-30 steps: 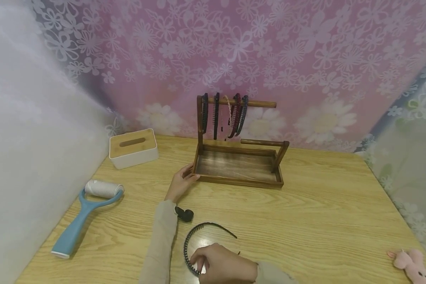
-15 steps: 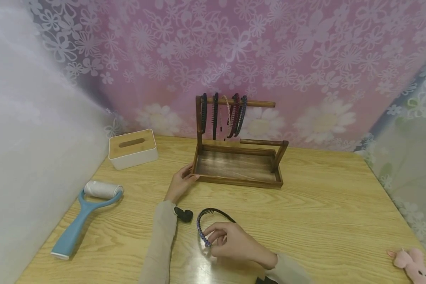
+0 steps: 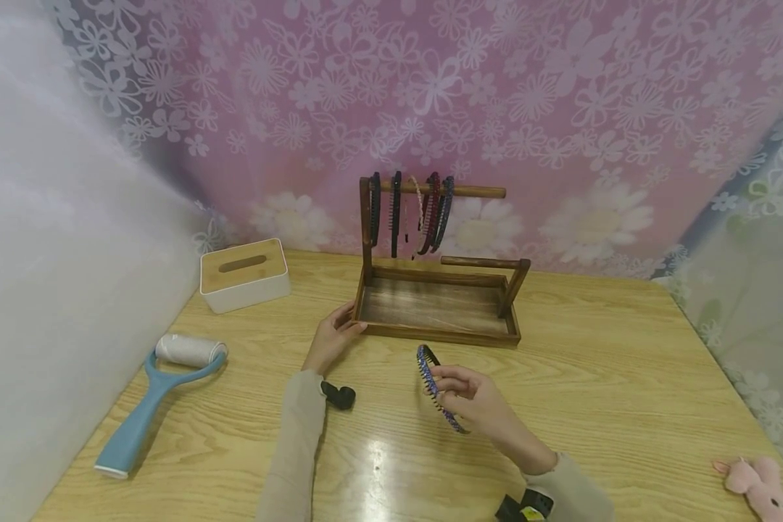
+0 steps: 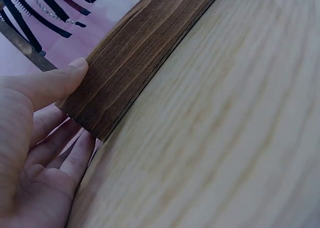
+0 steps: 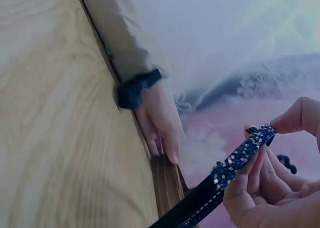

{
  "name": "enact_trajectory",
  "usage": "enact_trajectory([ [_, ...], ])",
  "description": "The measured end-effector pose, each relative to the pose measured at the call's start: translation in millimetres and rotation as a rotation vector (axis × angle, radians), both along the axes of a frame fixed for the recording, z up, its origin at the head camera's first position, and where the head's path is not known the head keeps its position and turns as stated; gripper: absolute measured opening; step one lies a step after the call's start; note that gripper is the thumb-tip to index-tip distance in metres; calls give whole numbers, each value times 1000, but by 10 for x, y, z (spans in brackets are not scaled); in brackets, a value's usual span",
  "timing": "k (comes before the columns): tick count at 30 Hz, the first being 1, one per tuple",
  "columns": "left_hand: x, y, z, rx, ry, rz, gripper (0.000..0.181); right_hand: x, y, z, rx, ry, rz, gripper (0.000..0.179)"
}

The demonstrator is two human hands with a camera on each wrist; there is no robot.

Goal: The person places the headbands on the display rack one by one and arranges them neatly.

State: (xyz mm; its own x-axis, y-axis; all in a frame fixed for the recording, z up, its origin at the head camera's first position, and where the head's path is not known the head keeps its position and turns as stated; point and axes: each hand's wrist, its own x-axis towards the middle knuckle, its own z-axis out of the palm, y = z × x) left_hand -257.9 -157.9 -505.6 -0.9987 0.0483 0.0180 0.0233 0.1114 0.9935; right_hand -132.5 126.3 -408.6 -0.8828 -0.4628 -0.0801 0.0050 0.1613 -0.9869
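My right hand pinches a headband between thumb and fingers above the table, in front of the wooden rack. The headband has blue sparkling stones outside and comb teeth inside. My left hand holds the near left corner of the dark wooden headband rack. In the left wrist view the thumb lies on the tray wall, and the fingers are round its end. Several headbands, among them a dark red one, hang on the rack's upper bar.
A tissue box with a wooden lid stands left of the rack. A blue-handled lint roller lies at the left. A pink plush toy sits at the near right. A lower bar juts inward from the rack's right post.
The right hand has lifted the headband off the table and carried it right and toward the rack, turning it more upright. My left hand has stayed at the rack's corner.
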Motion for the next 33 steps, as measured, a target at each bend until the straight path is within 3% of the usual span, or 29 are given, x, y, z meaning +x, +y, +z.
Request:
enact_trajectory([
  [12, 12, 9, 14, -2, -13, 4, 62, -199, 414, 204, -91, -31, -221, 47],
  [20, 3, -6, 22, 23, -45, -14, 65, -371, 649, 402, -97, -1, -318, 29],
  [27, 153, 14, 313, 26, -70, -37, 65, -532, 805, 655, -284, 83, -323, 23],
  [33, 28, -2, 94, 32, -71, -24, 66, -718, 847, 976, -443, 160, -314, 25],
])
